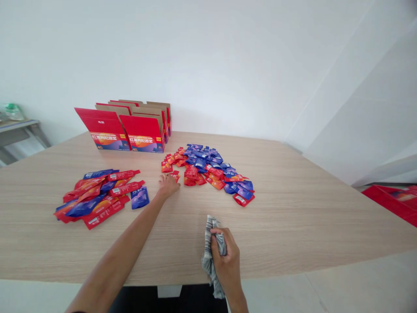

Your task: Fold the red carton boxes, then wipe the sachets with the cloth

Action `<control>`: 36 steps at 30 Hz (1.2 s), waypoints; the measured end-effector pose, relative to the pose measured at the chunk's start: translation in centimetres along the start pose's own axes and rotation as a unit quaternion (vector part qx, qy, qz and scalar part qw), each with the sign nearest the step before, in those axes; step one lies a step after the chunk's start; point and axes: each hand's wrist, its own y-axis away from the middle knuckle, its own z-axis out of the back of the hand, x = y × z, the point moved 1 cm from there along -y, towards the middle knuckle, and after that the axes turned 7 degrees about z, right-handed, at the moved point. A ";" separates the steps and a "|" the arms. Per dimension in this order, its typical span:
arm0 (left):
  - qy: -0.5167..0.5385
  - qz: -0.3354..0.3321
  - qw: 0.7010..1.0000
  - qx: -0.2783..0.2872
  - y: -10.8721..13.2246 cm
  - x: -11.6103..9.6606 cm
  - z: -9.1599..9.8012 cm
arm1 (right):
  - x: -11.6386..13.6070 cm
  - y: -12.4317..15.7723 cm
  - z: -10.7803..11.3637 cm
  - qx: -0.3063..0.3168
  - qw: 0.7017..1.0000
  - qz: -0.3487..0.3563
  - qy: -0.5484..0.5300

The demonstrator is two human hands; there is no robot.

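My right hand (227, 257) is closed round a crumpled grey-and-white striped cloth (208, 256) near the front edge of the table. Farther forward, my left hand (168, 186) reaches over the tabletop with its fingers apart. It is at a small red pouch (175, 174); whether the fingertips press on it I cannot tell. Just beyond and to the right lies a spread heap of small red and blue pouches (202, 161). On the left is a pile of larger red and blue pouches (94, 195), with one blue pouch (140, 198) at its right side.
Several red open-topped cartons (142, 130) stand in rows at the back left of the wooden table (293, 208), near the white wall. A red box (391, 202) is beyond the table's right edge. Another table (19, 125) stands at the far left.
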 end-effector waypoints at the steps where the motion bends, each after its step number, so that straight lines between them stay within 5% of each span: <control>1: 0.004 -0.001 1.000 -0.003 0.4 0.2 0.1 | 0.1 0.0 0.0 0.001 1.000 -0.001 -0.001; 12: 0.189 -0.017 0.982 -0.026 6.8 3.7 -0.3 | 0.9 -0.7 -0.1 -0.023 1.000 -0.009 -0.009; 17: 0.343 -0.097 0.932 0.065 15.2 5.8 -0.6 | 2.6 -0.4 -1.2 -0.043 0.997 -0.039 -0.040; 20: 0.516 -0.118 0.838 0.132 21.3 7.3 -2.0 | 5.0 -0.1 -2.6 -0.023 0.996 -0.019 -0.078; 22: 0.564 -0.116 0.805 0.143 24.5 8.5 -3.4 | 6.7 -0.1 -3.6 -0.008 0.995 0.012 -0.098; 27: 0.567 -0.133 0.804 0.119 29.8 10.6 -5.7 | 9.0 -1.3 -4.2 -0.034 0.995 0.039 -0.080; 32: 0.580 -0.133 0.799 0.089 32.5 10.4 -5.0 | 10.0 -2.0 -3.9 -0.032 0.996 0.050 -0.062; 36: 0.594 -0.060 0.801 0.035 30.7 11.3 -4.0 | 11.4 0.1 -5.0 0.029 0.995 0.057 -0.081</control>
